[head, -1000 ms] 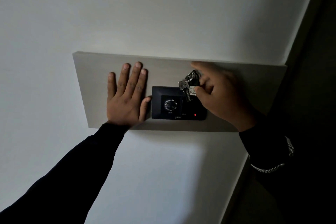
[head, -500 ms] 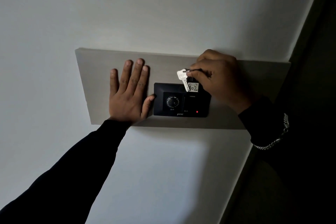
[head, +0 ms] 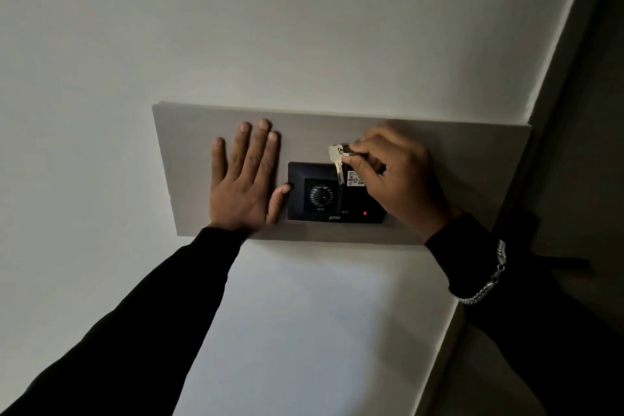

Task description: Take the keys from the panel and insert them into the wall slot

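Observation:
A silver key [head: 336, 162] hangs from a ring with a white numbered tag [head: 355, 178]. My right hand [head: 395, 176] is shut on the ring and tag, holding them against the upper right of the black switch plate [head: 332, 194]. The plate has a round dial [head: 320, 195] and a small red light [head: 364, 213]. It sits on a grey wall panel [head: 189, 159]. My left hand [head: 246, 179] lies flat and open on the panel, its thumb touching the plate's left edge. The slot itself is hidden behind the tag and fingers.
A white wall [head: 270, 27] surrounds the panel. A dark door frame or corner [head: 580, 111] runs down the right side. A metal chain bracelet [head: 489, 280] hangs on my right wrist.
My right hand lifted the keys from low over the plate to its top edge, then settled slightly lower with the tag against the plate. My left hand stayed flat on the panel.

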